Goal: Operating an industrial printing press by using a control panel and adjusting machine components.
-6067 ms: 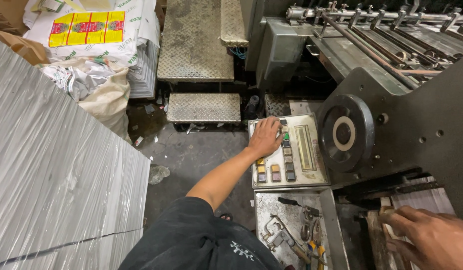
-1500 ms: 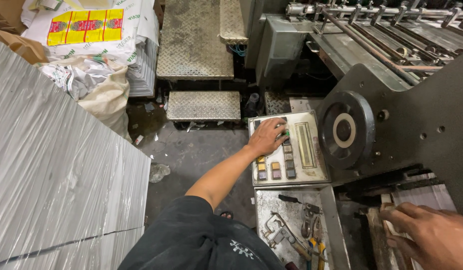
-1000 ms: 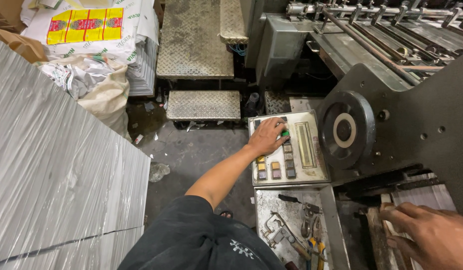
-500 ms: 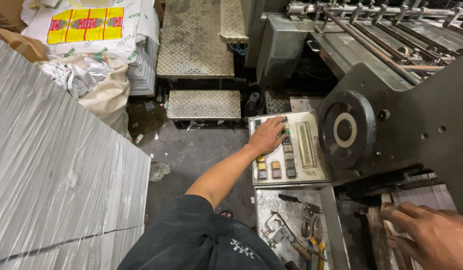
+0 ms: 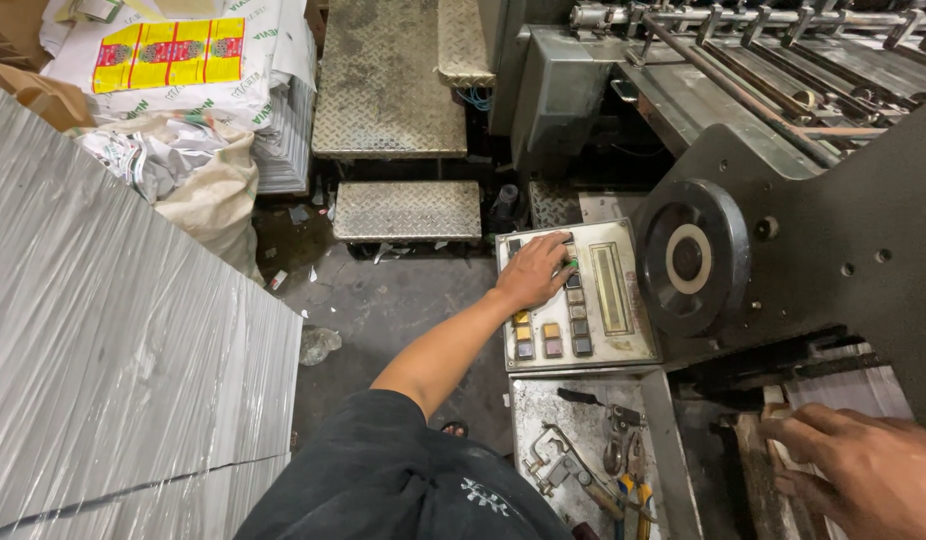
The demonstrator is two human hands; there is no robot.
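A tall stack of shiny silver sheets [image 5: 113, 350] fills the left. The left hand [image 5: 536, 270] lies flat and open, gripping nothing, fingertips on the square buttons of a beige metal control panel [image 5: 608, 300]. At the lower right, the right hand [image 5: 863, 470] rests spread open on worn wooden slats [image 5: 758, 450], beneath a round black handwheel [image 5: 691, 257].

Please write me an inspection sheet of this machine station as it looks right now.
Surface: grey concrete floor, stained, with bits of litter.
Job's things: control panel with rows of square coloured buttons; black handwheel beside it.
Clutter: tool tray under the panel, holding pliers and wrenches; printed sacks piled at top left.
Hands: left hand rests on the panel's upper buttons; right hand lies open on the machine's edge at bottom right.
Cables: blue wires beside the upper step.
Surroundings: big stack of silver sheets on the left; two tread-plate steps; rollers at top right.
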